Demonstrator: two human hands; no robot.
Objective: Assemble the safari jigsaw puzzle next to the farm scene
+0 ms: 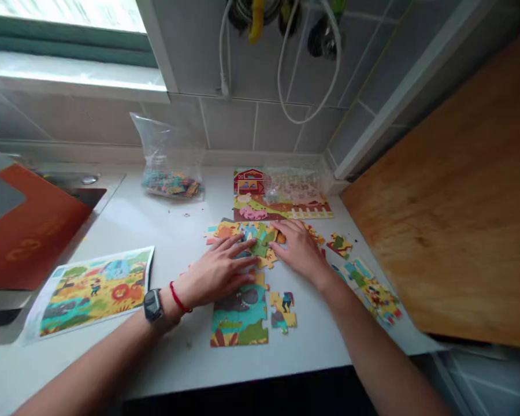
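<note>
My left hand (221, 270) lies with its fingers spread over a heap of loose jigsaw puzzle pieces (264, 236). At the right side of the same heap, my right hand (301, 248) touches pieces with its thumb and fingers apart. Closer to me is a joined section of puzzle (238, 323) with a hippo and a crocodile, partly covered by my left hand. Just right of it lies a small joined group of pieces (283, 312) showing a figure. Pieces beneath both hands are hidden.
A printed picture sheet (95, 292) lies left. Behind stand a clear bag of puzzle pieces (173, 182) and a farm picture board (281, 211) under clear plastic. More pieces (375, 292) lie right, beside a wooden panel (450, 219). An orange box (34, 231) is far left.
</note>
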